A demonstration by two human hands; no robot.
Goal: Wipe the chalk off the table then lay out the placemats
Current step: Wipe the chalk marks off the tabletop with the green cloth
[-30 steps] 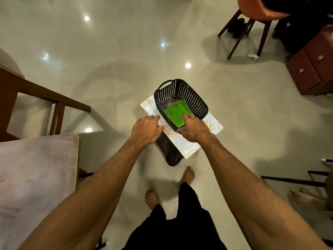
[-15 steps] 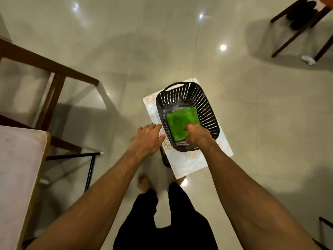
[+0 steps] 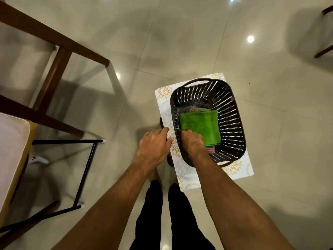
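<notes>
Since the frame before, the right hand [image 3: 193, 143] had sunk deeper into the basket [image 3: 232, 123], fingers closed on the green cloth's [image 3: 200, 126] near-left corner. The left hand [image 3: 155, 147] lay open against the white mat's [image 3: 163, 98] left edge, under the basket.

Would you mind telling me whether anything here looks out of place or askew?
Yes: the basket sits skewed on the white mat, its far corner overhanging the mat's edge. A small white object also lies loose on the floor under the table.

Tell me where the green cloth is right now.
The green cloth lies folded inside the black basket, right of centre in the head view, with the right hand on its near corner.
</notes>
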